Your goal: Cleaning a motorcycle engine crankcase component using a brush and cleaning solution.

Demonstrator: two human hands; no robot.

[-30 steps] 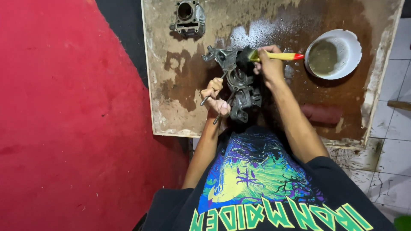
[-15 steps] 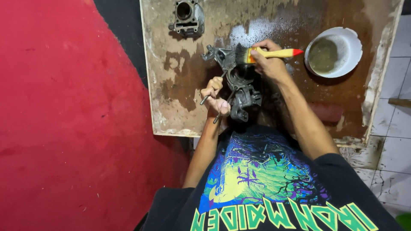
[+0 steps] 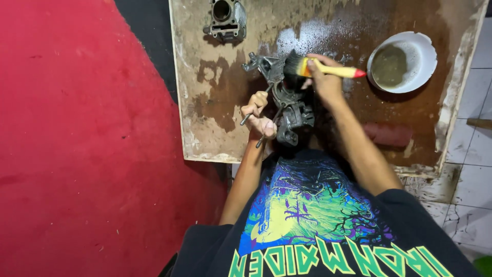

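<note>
Grime coats the dark metal engine part (image 3: 287, 105) at the middle of the wet wooden board (image 3: 205, 77). The left hand (image 3: 260, 117) is clenched round thin studs at its seven o'clock edge; the right hand (image 3: 324, 79) grasps a yellow-handled brush (image 3: 307, 66), bristles on its top. Cast and rigid, it likely feels heavy and slippery; the studs look the surest hold. A white bowl (image 3: 417, 54) sits at two o'clock.

Grey engine cylinder (image 3: 226, 19) at the wet board's (image 3: 205, 107) far edge; chipped white bowl (image 3: 405, 61) of murky liquid; red carpet (image 3: 77, 154)
</note>
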